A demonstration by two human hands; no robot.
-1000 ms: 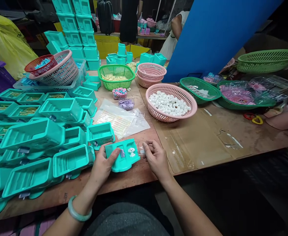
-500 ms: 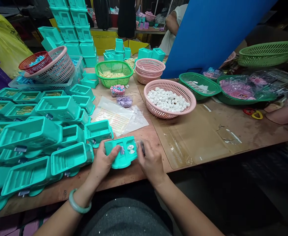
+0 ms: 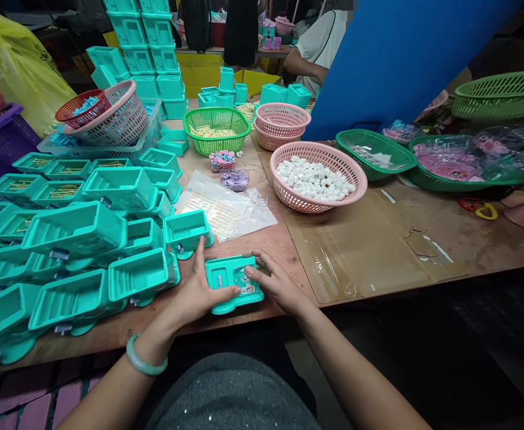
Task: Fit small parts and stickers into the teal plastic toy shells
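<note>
Teal plastic case [image 3: 231, 276] here, panel side up with a bulging lower edge, near the front of the bench [image 3: 273, 243]. Left recess has a thin pale piece [image 3: 219, 280]; the right half's got a whitish oval [image 3: 247, 290], upper bit partly hidden.

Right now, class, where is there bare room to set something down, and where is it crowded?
Free: the cardboard, bordered by the right hand, the large pink basket and the table's front edge; also the wood right of the cardboard. Crowded: the left, packed with teal boxes.
</note>
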